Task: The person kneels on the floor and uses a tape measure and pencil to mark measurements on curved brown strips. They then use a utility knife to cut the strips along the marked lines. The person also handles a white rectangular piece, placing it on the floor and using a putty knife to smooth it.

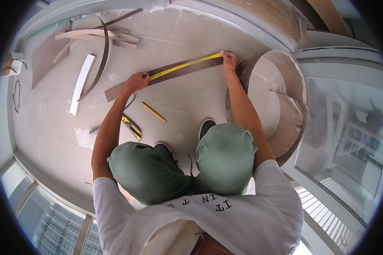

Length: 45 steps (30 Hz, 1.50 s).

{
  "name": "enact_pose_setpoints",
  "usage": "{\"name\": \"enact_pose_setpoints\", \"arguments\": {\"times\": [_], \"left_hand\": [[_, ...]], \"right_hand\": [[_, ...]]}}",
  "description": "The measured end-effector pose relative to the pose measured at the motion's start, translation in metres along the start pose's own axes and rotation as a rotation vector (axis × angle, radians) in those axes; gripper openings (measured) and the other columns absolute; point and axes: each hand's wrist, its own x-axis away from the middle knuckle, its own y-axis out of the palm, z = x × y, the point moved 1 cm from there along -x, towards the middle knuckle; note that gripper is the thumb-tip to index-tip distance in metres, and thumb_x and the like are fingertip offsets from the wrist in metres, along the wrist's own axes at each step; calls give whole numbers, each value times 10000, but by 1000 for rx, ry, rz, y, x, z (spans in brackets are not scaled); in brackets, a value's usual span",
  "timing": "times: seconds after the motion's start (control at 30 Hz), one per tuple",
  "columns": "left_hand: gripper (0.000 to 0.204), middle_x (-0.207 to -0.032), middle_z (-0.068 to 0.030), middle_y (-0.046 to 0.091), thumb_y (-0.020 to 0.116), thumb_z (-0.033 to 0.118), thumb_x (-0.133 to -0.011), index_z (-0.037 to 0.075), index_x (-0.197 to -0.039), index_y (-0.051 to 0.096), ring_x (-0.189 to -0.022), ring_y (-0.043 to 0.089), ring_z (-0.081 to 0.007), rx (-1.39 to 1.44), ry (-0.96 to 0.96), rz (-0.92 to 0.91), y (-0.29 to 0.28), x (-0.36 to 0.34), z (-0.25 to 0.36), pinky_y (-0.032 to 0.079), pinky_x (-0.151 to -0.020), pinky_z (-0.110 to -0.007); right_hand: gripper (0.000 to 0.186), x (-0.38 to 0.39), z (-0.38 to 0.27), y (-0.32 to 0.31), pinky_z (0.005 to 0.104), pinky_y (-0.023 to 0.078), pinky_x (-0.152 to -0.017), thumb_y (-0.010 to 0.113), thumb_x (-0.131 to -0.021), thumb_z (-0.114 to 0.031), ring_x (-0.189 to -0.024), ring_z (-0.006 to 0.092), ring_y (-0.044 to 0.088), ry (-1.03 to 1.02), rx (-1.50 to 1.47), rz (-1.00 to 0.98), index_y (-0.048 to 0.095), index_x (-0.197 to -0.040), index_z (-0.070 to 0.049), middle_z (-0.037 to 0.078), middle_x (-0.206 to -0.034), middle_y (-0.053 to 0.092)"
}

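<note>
Head view: two hands stretch a yellow tape along a dark strip on the floor.

The left hand (pixel 136 81) is closed on the tape (pixel 186 65) near the strip's (pixel 166 74) middle; the right hand (pixel 229 59) pins the tape's end at the strip's far end, fingers curled. A pencil (pixel 153 111) and a knife (pixel 131 126) lie nearer the feet; a round board (pixel 285 106) stands just right.

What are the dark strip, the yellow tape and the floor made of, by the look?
Dark strip: probably laminate or veneer edging, thin, flat, matte brown. Yellow tape: likely a steel measuring blade, narrow and glossy, stretched between left hand and right hand. Floor: bare concrete or screed, grey, dusty, patchy.
</note>
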Motion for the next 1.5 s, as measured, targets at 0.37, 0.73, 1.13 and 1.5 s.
{"name": "enact_pose_setpoints", "arguments": {"times": [0.37,0.73,1.13,1.5], "left_hand": [[426,-1061,-238,714,473,347,-906,87,-1146,709,-1024,677,-429,-66,17,-48,7,-25,5,510,-932,-482],[418,-1127,-189,721,446,350,-963,102,-1167,713,-1077,679,-398,-109,-126,-83,-9,-11,13,492,-1006,-500],[381,-1157,-90,734,555,441,-941,213,-1191,730,-1131,675,-316,-224,-94,-126,-20,-20,21,492,-1000,-484],[389,-1141,-124,732,518,399,-970,137,-1158,735,-1115,680,-323,-348,-71,-102,3,-43,60,501,-997,-477]], "right_hand": [[317,-36,24,-31,367,533,-794,814,-824,-288,-830,251,671,-216,326,259,693,-934,-16,111,-891,713],[254,-4,4,-19,392,533,-775,732,-887,-219,-808,260,663,-356,343,194,691,-1056,-33,109,-876,705],[358,-15,21,-19,429,495,-863,782,-803,-286,-925,289,618,-339,452,103,706,-1078,-69,107,-933,679],[353,-12,22,-16,425,488,-878,757,-805,-277,-956,295,602,-319,402,100,710,-1088,-72,121,-971,663]]}}
